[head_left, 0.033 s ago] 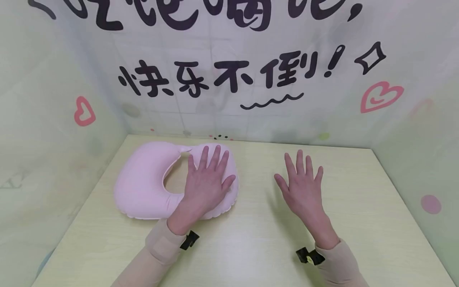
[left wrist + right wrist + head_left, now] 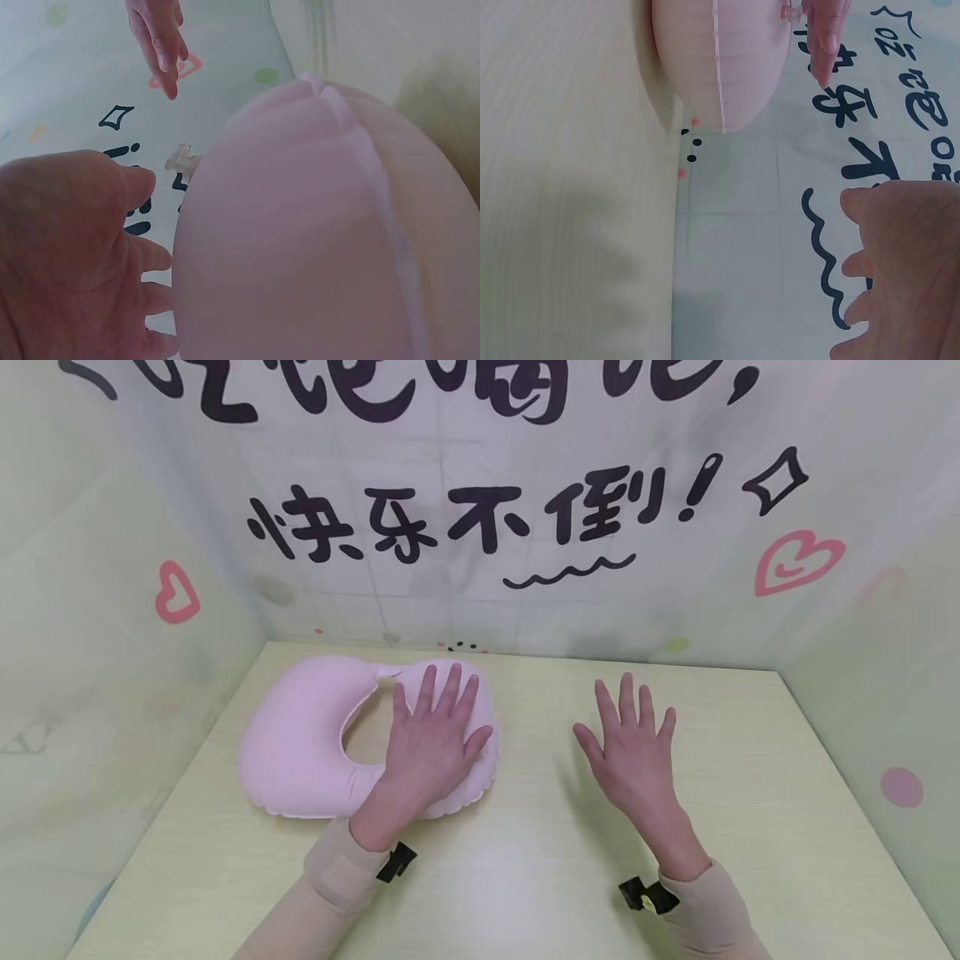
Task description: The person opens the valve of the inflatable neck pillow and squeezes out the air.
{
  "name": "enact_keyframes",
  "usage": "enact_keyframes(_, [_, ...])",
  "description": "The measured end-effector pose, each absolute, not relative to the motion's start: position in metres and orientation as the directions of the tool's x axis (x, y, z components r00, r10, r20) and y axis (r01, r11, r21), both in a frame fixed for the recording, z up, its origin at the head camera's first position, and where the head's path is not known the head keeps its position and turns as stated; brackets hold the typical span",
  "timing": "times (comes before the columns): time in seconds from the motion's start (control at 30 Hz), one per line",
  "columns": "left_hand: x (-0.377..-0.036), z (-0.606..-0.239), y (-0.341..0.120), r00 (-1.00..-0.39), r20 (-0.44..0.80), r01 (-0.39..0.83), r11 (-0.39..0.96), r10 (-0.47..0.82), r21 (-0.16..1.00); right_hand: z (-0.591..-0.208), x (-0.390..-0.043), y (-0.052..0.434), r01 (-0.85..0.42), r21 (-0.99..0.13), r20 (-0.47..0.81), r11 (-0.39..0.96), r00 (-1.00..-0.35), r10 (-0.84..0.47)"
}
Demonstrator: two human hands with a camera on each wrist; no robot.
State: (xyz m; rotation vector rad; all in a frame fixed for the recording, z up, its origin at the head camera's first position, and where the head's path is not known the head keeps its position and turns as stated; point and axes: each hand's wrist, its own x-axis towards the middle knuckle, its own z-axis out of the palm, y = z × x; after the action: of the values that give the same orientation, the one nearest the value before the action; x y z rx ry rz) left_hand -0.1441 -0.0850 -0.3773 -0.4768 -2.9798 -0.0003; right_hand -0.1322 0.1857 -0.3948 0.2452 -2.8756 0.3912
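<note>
A pink inflatable U-shaped neck pillow [image 2: 296, 739] lies on the pale yellow table [image 2: 525, 877], at the back left. My left hand [image 2: 431, 731] rests flat on the pillow's right arm, fingers straight and spread. In the left wrist view the pillow [image 2: 315, 240] bulges beside that palm [image 2: 67, 255], and a clear valve [image 2: 180, 159] shows at its end. My right hand [image 2: 633, 752] is open with spread fingers over bare table, a little to the right of the pillow and apart from it. The right wrist view shows this hand [image 2: 907, 270] and the pillow's end [image 2: 720, 52].
Printed backdrop walls [image 2: 480, 527] with black characters and pink hearts [image 2: 795, 560] enclose the table at the back and on both sides. The table's right edge [image 2: 862, 810] runs close to the right wall. Beige sleeves [image 2: 337, 877] with black wrist mounts cover both forearms.
</note>
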Motion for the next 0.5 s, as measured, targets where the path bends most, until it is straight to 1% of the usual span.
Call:
enact_keyframes(0.17, [-0.1436, -0.3772, -0.0863, -0.944, 0.122, 0.307, 0.952, 0.306, -0.017, -0.395, -0.1323, 0.184, -0.197, -0.243, 0.242, 0.95, -0.961, -0.138])
enact_keyframes(0.5, [-0.1429, -0.3766, -0.0935, -0.953, 0.122, 0.282, 0.959, 0.277, 0.023, -0.3951, -0.1303, 0.1794, -0.202, -0.254, 0.231, 0.946, -0.962, -0.144])
